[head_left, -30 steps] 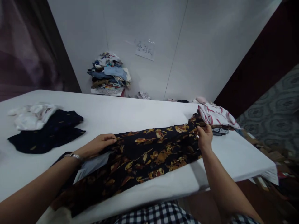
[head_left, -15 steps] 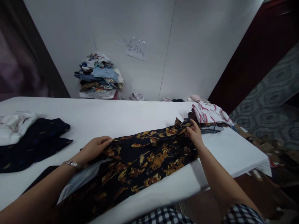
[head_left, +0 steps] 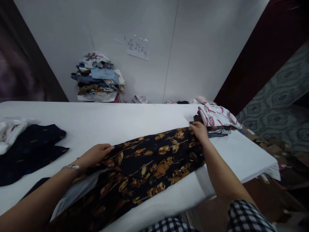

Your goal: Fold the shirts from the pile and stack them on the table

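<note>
A black shirt with gold and brown flowers (head_left: pixel 149 164) is spread along the front of the white table, its near part hanging toward me. My left hand (head_left: pixel 98 154) pinches its far edge at the left end, thumb and fingers together. Gripping the far right corner is my right hand (head_left: pixel 200 131), closed on the cloth; some of its fingertips are hidden. Between my hands the far edge runs nearly straight. Under my left forearm lies a grey-white piece (head_left: pixel 77 190), partly covered by the shirt.
Beside my right hand sits a folded white-and-red garment (head_left: pixel 218 116) on other folded clothes. Dark navy cloth (head_left: pixel 33 151) and a white bundle (head_left: pixel 11 132) lie at left. A tall clothes pile (head_left: pixel 98 79) stands by the wall, near a paper sign (head_left: pixel 137 47).
The shirt's far edge is now straighter and flatter. A small flap that stuck up near my right hand no longer shows. Both hands keep hold, and the view has shifted slightly.
</note>
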`<state>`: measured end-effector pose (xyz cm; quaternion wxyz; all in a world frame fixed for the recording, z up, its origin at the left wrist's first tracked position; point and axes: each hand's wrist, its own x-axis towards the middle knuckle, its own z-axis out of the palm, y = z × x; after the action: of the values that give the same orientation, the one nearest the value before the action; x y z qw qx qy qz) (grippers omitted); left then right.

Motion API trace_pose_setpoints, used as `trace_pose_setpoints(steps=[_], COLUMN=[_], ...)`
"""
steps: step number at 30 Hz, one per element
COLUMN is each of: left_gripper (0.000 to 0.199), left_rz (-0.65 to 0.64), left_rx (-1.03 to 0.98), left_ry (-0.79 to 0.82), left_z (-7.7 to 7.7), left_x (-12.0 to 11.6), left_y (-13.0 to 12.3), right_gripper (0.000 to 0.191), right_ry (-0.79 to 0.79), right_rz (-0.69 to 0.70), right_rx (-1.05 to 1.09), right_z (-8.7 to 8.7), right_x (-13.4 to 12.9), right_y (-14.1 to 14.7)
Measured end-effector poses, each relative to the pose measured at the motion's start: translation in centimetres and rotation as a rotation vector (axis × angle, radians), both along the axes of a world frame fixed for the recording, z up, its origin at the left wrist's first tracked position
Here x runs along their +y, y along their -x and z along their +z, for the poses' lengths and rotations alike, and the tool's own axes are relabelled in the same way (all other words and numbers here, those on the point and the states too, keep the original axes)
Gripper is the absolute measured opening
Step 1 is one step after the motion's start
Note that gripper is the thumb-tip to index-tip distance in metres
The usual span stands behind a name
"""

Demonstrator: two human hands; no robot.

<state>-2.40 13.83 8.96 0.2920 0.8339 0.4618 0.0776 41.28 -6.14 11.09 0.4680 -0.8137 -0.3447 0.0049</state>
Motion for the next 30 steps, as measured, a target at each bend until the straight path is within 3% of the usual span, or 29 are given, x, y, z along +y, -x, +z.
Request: trace_pose_setpoints(steps=[3,6,8,10,12,14,17,20,22,24,27,30], left_gripper=[0.050,0.058,0.060,0.060,0.061,0.061,0.059,0.057,0.056,0.056,0.056,0.056], left_rz=[-0.030,-0.082,-0.195,-0.277,-0.288,-0.261,-0.199,-0.248,-0.333,-0.417,-0.496,-0.483], left_rx=[0.165,0.126,0.117,0.183,0.255,0.264,0.200,0.109,0.062,0.051,0.120,0.174], left_ry=[-0.119,-0.358,-0.472,-0.475,-0.414,-0.399,-0.501,-0.559,-0.529,-0.475,-0.357,-0.243], left_z=[-0.1,-0.5,-1.7,-3.6,-5.4,-6.4,-5.6,-3.3,-2.2,-1.8,-2.4,-3.0], left_x=[0.4,-0.6,-1.5,-2.1,-2.1,-1.7,-1.8,-4.5,-7.3,-10.1,-12.6,-12.9], left_y=[-0.8,-1.1,-1.0,-0.7,-0.3,0.1,0.0,-1.8,-3.7,-5.9,-8.3,-9.3], right_gripper=[0.032,0.040,0.047,0.053,0.052,0.049,0.051,0.067,0.076,0.073,0.049,0.024], right_ry=[0.170,0.293,0.496,0.667,0.680,0.576,0.557,0.688,0.723,0.725,0.694,0.642], right_rz=[0.100,0.334,0.436,0.460,0.480,0.437,0.179,0.023,0.010,0.038,0.112,0.162], right_rx=[-0.102,-0.301,-0.408,-0.404,-0.369,-0.353,-0.253,-0.118,-0.076,-0.055,-0.051,-0.065], right_z=[-2.1,-4.6,-6.2,-7.3,-7.5,-6.7,-5.1,-4.4,-4.6,-5.2,-5.7,-5.1], right_x=[1.9,2.2,1.9,1.5,0.9,-0.1,-2.5,-4.5,-4.8,-4.0,-2.3,-1.4], right_y=[0.2,1.6,2.3,2.5,1.8,0.2,-3.1,-5.6,-6.0,-5.6,-4.3,-3.0])
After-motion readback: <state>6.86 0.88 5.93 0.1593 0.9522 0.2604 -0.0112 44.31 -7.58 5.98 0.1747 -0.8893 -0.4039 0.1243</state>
